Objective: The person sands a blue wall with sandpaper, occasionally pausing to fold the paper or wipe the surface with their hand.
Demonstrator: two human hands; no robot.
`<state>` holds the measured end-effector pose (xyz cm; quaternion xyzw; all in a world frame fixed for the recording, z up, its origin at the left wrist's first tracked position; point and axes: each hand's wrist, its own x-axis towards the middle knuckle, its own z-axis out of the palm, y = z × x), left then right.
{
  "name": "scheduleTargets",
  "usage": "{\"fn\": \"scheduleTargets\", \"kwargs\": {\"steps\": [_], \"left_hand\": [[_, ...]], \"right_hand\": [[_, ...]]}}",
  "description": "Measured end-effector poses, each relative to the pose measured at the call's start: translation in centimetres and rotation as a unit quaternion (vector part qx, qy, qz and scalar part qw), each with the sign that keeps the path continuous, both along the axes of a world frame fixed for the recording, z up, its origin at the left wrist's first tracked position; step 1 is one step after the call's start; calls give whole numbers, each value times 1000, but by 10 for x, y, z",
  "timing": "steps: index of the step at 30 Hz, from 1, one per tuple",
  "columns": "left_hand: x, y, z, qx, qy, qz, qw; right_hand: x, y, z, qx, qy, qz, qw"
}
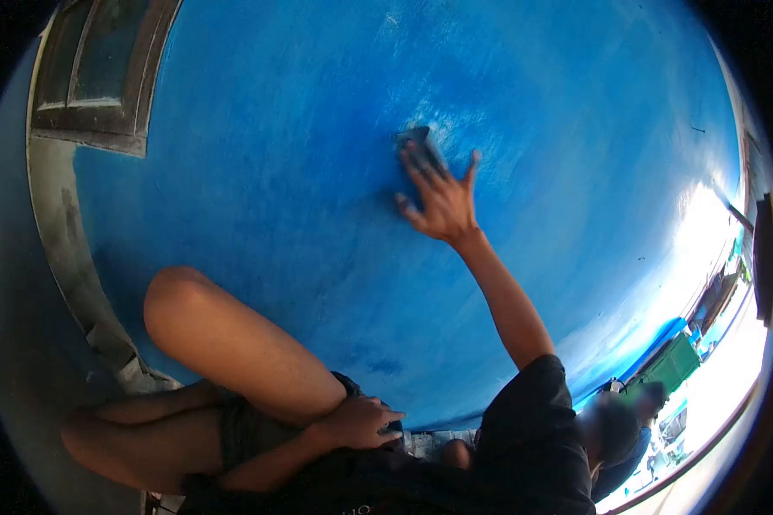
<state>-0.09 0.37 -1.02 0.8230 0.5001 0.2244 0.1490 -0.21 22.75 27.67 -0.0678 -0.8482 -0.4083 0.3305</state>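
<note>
My right hand (442, 197) reaches up to a blue wall (301, 163), back of the hand toward me and fingers spread. Under its middle fingers lies a small dark sheet that looks like sandpaper (419, 135), pressed flat to the wall. The hand's outline is slightly smeared by motion. Around the sheet the paint looks shiny and scuffed. My left hand (361, 424) rests low on my lap by the dark shorts, its fingers loosely bent and partly hidden; I see nothing in it.
My raised bent knee (180, 300) stands close to the wall. A wood-framed window (103, 69) is at upper left, above a pale strip (64, 206). Another person (614, 429) is at lower right, beside a green object (674, 362) and bright daylight. A small nail (698, 130) shows on the wall.
</note>
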Motion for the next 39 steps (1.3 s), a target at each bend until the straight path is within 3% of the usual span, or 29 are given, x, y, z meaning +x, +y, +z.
{"fn": "scheduleTargets", "kwargs": {"steps": [1,3,5,7,8,9,10,11,13,15,16,17,19,21,23,25,27,28,30,32,33,35,37,39], "left_hand": [[-2,0,0,2,-2,2,1000],[-4,6,-14,25,-11,-2,1000],[-1,8,-20,41,-18,-18,999],[-5,6,-15,22,-11,-1,1000],[-7,6,-12,24,-7,2,1000],[-7,6,-11,25,5,-1,1000],[-4,5,-11,24,13,-6,1000],[-2,3,-10,22,8,-6,1000],[-4,2,-3,-9,7,8,1000],[-2,0,3,-24,14,-2,1000],[-4,0,6,-37,17,-3,999],[-6,1,4,-36,17,0,999],[-3,4,-3,-14,20,-4,1000],[-2,1,4,-17,31,-1,999],[-5,1,7,-18,48,13,999],[-1,0,-2,21,6,8,1000],[-2,-1,-1,1,2,19,1000],[-1,-1,1,-17,2,24,1000],[-1,-3,7,-13,19,15,1000],[-6,-1,5,-6,41,17,999],[-5,3,-4,-6,18,5,1000],[-2,4,-9,-8,-12,-10,1000],[-2,3,-3,-15,21,8,1000],[-1,4,-9,-7,12,5,1000]], "right_hand": [[3,8,4,3,4,3,1000],[5,32,1,-88,289,25,953],[4,33,-19,-62,295,43,953],[15,13,-27,-53,58,-13,997],[26,-11,-5,-197,18,-180,963],[25,4,-3,-196,18,-175,965],[22,28,-6,-150,184,-76,968],[21,45,-12,-100,342,23,934],[22,39,-23,-78,331,21,940],[31,26,-29,-50,158,-28,986],[42,29,-21,-124,163,-105,973],[42,35,-16,-123,162,-102,974],[41,54,-14,-134,388,29,911],[42,61,-29,-78,360,15,930],[44,34,-34,-70,179,-39,981],[47,50,-24,-113,202,-50,971],[38,54,-13,-172,445,52,877],[35,51,-15,-173,444,48,878],[24,40,-22,-82,295,11,952],[27,31,-9,-59,204,-63,975],[27,34,4,-59,205,-58,975],[24,44,26,-162,421,34,892],[18,49,23,-158,428,0,890],[8,41,16,-94,358,22,929]]}}
